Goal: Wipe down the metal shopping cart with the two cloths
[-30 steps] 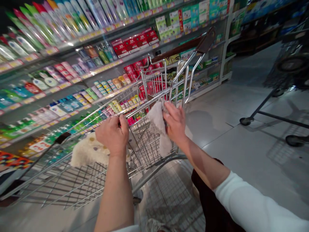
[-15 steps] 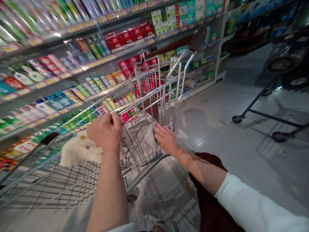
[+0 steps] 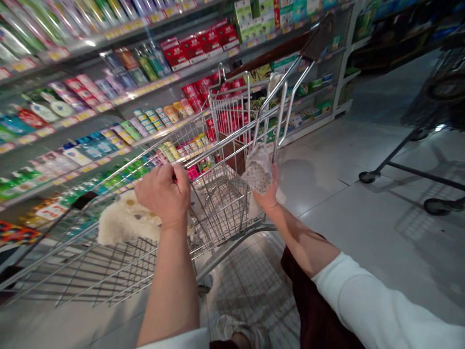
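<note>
A metal wire shopping cart stands in a shop aisle, seen from its side. My left hand is closed round the cart's top rail. My right hand grips a crumpled grey cloth and presses it against an upright bar near the cart's rear. The cart's brown push handle rises above that. A cream fluffy item lies inside the basket, just left of my left hand.
Shelves packed with bottles, tubes and red boxes run along the left behind the cart. Another cart's dark frame and wheels stand on the tiled floor at the right. My shoe shows at the bottom edge.
My right hand, low on the cart's side half a second ago, has moved up with the cloth to the upright bar. My left hand has kept its hold on the rail.
</note>
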A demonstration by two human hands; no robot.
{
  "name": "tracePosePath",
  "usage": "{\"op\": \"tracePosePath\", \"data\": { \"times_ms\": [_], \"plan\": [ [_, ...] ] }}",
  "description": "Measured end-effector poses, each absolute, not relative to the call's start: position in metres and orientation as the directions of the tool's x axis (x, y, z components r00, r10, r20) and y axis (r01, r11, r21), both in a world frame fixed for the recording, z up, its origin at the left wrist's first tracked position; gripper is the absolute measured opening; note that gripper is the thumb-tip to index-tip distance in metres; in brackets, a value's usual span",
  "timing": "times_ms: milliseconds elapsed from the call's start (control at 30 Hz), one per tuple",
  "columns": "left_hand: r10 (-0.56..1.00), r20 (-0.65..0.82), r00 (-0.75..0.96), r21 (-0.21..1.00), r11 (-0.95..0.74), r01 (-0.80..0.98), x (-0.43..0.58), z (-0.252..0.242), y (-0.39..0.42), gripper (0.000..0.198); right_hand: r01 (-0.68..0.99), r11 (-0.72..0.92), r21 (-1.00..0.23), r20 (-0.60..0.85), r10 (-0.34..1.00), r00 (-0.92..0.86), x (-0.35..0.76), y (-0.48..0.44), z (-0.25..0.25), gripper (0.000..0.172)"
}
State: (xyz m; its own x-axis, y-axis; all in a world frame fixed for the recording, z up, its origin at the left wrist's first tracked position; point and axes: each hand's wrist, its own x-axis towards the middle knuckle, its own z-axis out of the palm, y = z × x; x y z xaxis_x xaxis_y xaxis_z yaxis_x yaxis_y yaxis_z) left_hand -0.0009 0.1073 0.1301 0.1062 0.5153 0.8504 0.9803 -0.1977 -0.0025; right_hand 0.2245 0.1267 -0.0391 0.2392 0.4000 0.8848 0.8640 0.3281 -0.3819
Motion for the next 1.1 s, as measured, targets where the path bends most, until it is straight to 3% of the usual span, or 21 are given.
{"op": "tracePosePath", "data": {
  "times_ms": [133,267,367,433,567,667,867,967,1100],
  "plan": [
    [0.508,0.857,0.085,0.015,-0.19,0.982,-0.002,0.13,0.11,0.038,0.856,0.279,-0.435,0.871,0.373,0.32,0.211,0.099,-0.064,0.052],
    [0.559,0.826,0.074,0.052,-0.207,0.977,0.0,0.131,0.109,0.038,0.859,0.354,-0.37,0.851,0.5,0.161,0.222,0.073,-0.073,0.053],
    [0.566,0.822,0.064,0.071,-0.213,0.974,0.0,0.132,0.108,0.038,0.856,0.413,-0.311,0.833,0.552,0.036,0.231,0.065,-0.072,0.037],
    [0.554,0.831,0.06,0.072,-0.214,0.974,-0.001,0.131,0.108,0.037,0.853,0.441,-0.278,0.876,0.481,0.037,0.237,0.066,-0.06,0.031],
    [0.529,0.845,0.075,0.049,-0.216,0.975,-0.003,0.129,0.111,0.036,0.877,0.386,-0.285,0.952,0.22,0.213,0.257,0.082,-0.013,0.035],
    [0.514,0.854,0.082,0.028,-0.202,0.979,-0.003,0.129,0.111,0.037,0.917,0.276,-0.286,0.952,0.189,0.24,0.269,0.1,0.003,0.039],
    [0.518,0.853,0.066,0.048,-0.205,0.978,0.001,0.128,0.116,0.038,0.901,0.286,-0.326,0.913,0.344,0.221,0.255,0.104,-0.044,0.039],
    [0.522,0.851,0.059,0.072,-0.227,0.971,0.003,0.128,0.12,0.038,0.903,0.274,-0.33,0.883,0.429,0.192,0.25,0.094,-0.054,0.028],
    [0.543,0.838,0.056,0.087,-0.234,0.968,0.003,0.129,0.12,0.038,0.867,0.228,-0.444,0.795,0.546,0.264,0.248,0.089,-0.049,0.029]
  ]
}}
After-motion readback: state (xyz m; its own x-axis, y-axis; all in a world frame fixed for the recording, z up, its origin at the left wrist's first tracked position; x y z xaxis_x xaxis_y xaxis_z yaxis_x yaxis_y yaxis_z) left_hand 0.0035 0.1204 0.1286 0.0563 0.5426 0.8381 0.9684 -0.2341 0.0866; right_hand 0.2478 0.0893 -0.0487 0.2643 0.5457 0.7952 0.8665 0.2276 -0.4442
